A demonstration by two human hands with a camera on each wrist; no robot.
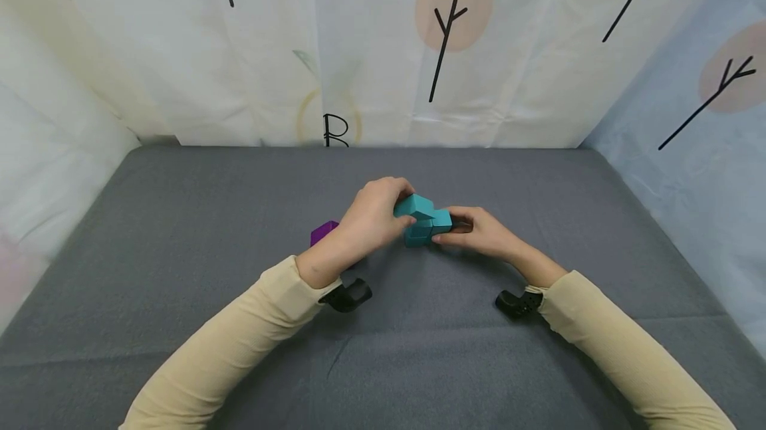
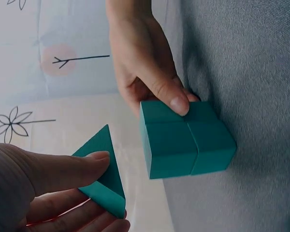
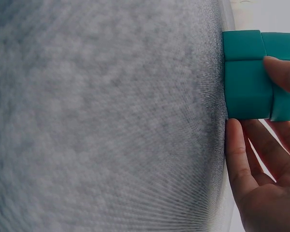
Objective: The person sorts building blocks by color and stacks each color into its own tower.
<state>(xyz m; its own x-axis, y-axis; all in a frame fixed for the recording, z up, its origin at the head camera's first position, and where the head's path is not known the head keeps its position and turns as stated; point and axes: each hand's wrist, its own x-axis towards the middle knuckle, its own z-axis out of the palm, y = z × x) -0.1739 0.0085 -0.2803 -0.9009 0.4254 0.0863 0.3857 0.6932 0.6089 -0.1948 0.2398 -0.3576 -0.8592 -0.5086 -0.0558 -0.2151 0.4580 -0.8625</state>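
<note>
Between thumb and fingers of my left hand [image 1: 374, 214] is a teal triangular block [image 2: 108, 186], pinched and tilted. In the head view it appears just above a teal stack of fitted blocks [image 1: 421, 233]; the left wrist view shows a gap between the two. My right hand [image 1: 481, 234] grips that stack, its thumb lying on the face of the blocks in the right wrist view, its fingers on the opposite side. The stack's lower side is right at the grey cloth in that view. Seams divide the teal stack [image 3: 249, 87] into several pieces.
A purple block [image 1: 323, 232] sits on the grey cloth-covered table [image 1: 239, 204], partly hidden behind my left forearm. Pale fabric walls [image 1: 371, 51] with tree drawings rise at the back and sides. Each wrist carries a black camera mount [image 1: 350, 295].
</note>
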